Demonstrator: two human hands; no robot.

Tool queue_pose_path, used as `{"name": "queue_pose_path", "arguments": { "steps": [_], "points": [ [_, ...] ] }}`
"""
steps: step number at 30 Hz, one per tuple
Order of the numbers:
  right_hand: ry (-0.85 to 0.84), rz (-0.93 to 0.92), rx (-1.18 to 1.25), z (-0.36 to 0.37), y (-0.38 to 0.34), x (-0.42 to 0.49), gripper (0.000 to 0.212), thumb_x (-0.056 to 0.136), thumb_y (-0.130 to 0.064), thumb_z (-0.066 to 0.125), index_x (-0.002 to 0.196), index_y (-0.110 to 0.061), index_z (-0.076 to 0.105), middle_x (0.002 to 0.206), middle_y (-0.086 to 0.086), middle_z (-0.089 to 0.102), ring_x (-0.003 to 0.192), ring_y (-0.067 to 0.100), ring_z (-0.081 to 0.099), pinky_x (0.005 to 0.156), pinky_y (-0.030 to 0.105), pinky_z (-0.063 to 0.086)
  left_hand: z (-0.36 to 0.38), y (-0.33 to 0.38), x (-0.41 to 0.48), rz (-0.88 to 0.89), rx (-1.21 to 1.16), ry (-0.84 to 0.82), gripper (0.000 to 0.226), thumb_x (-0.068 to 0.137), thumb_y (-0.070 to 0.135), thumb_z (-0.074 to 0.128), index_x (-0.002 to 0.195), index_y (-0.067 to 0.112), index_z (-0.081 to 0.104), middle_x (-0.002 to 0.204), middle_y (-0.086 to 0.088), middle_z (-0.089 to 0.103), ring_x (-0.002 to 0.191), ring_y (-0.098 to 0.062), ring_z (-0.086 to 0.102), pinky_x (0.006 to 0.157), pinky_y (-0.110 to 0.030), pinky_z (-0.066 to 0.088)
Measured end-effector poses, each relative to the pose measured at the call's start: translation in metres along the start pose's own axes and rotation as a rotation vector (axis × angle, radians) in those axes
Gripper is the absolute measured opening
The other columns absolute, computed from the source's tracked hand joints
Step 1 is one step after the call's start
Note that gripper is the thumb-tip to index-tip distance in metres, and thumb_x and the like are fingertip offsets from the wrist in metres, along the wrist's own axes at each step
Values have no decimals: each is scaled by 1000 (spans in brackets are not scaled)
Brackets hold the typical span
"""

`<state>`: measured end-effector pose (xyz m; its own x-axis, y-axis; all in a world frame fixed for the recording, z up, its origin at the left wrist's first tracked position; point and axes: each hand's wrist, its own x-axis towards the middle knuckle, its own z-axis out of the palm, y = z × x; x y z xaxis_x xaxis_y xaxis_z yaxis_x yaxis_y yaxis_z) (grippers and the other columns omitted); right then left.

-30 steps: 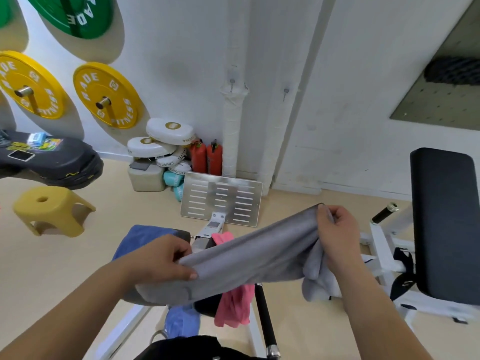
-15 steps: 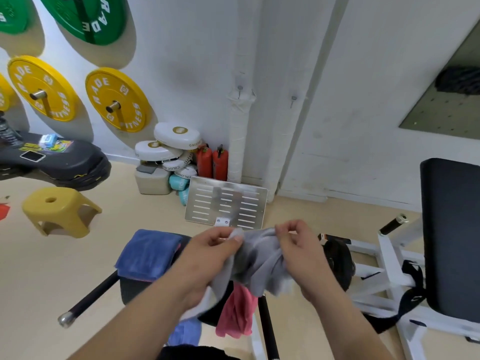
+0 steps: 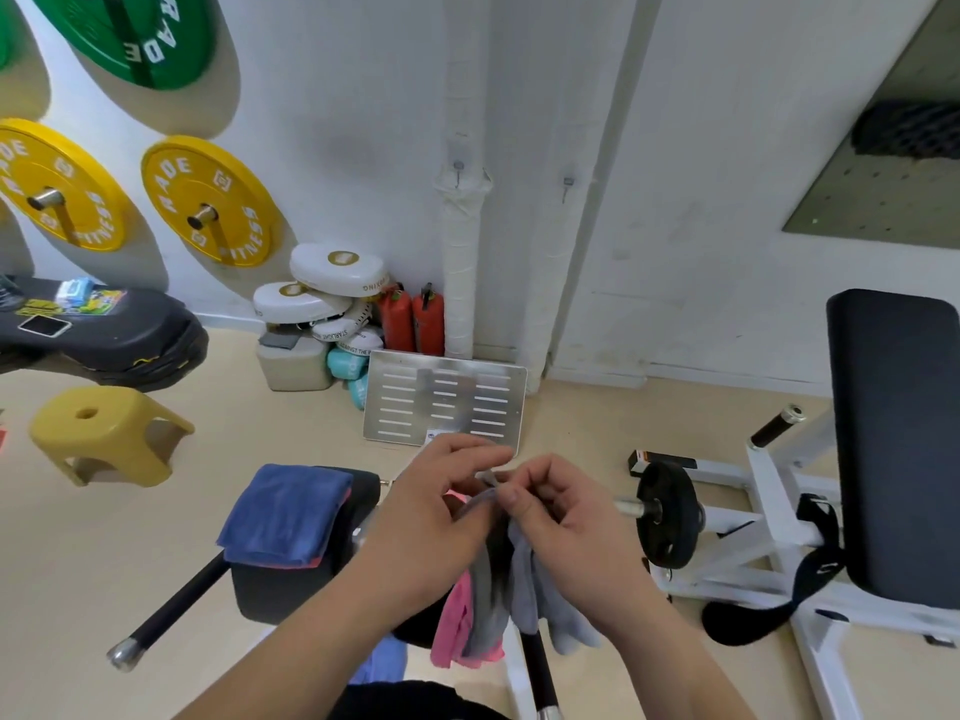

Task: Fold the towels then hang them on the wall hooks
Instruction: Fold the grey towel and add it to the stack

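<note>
A grey towel (image 3: pixel 522 579) hangs doubled over in front of me, its top corners pinched together between my left hand (image 3: pixel 436 517) and my right hand (image 3: pixel 561 527), which touch each other. A folded blue towel (image 3: pixel 285 514) lies on a black padded seat (image 3: pixel 291 589) to the left. A pink towel (image 3: pixel 452 623) hangs below my hands, partly hidden behind the grey one. Two small wall hooks, one (image 3: pixel 458 168) on the wrapped pipe and one (image 3: pixel 567 183) to its right, stick out of the white wall ahead, both bare.
A metal footplate (image 3: pixel 444 405) leans by the wall. White gym machine frame with a black weight plate (image 3: pixel 670 514) and black back pad (image 3: pixel 898 439) stands at right. A yellow stool (image 3: pixel 104 439), yellow wall plates (image 3: pixel 208 200) and stacked white boxing pads (image 3: pixel 322 298) are at left.
A second ago the grey towel was stretched wide between my hands. My hands have come together, bringing the ends together, and the towel now hangs doubled.
</note>
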<state>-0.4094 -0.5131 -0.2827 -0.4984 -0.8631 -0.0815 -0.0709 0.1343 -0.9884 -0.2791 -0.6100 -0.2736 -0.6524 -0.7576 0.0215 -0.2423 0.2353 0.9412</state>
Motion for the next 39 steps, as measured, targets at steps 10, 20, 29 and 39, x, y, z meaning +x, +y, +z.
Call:
{"name": "queue_pose_path", "arguments": {
  "steps": [10, 20, 29, 39],
  "points": [
    [94, -50, -650, -20, 22, -2, 24, 79, -9, 66, 88, -31, 60, 90, -16, 63, 85, 3, 58, 73, 28, 51, -3, -12, 8, -16, 207, 103, 29, 86, 2, 69, 87, 29, 78, 90, 18, 71, 90, 1, 66, 77, -8, 48],
    [217, 200, -173, -49, 40, 1, 11, 88, -17, 77, 78, -21, 73, 66, 0, 64, 63, 11, 55, 61, 27, 45, -40, -19, 21, -174, 80, 340, 22, 87, 4, 72, 94, 25, 77, 87, 8, 74, 77, 1, 68, 69, -16, 52],
    [275, 238, 79, -23, 40, -9, 10, 91, -15, 76, 81, -16, 79, 77, 10, 75, 70, 11, 65, 70, 34, 53, -9, -69, -1, -704, -434, 156, 22, 93, 12, 74, 92, -10, 70, 88, -33, 70, 78, -26, 66, 75, -38, 56],
    [102, 86, -143, 1, 30, -15, 23, 104, -21, 56, 105, -32, 77, 97, -12, 72, 94, -1, 66, 81, 17, 51, 35, -19, -9, -451, -486, -58, 22, 98, 4, 63, 110, 17, 77, 109, -12, 78, 108, -31, 73, 100, -46, 57]
  ]
}}
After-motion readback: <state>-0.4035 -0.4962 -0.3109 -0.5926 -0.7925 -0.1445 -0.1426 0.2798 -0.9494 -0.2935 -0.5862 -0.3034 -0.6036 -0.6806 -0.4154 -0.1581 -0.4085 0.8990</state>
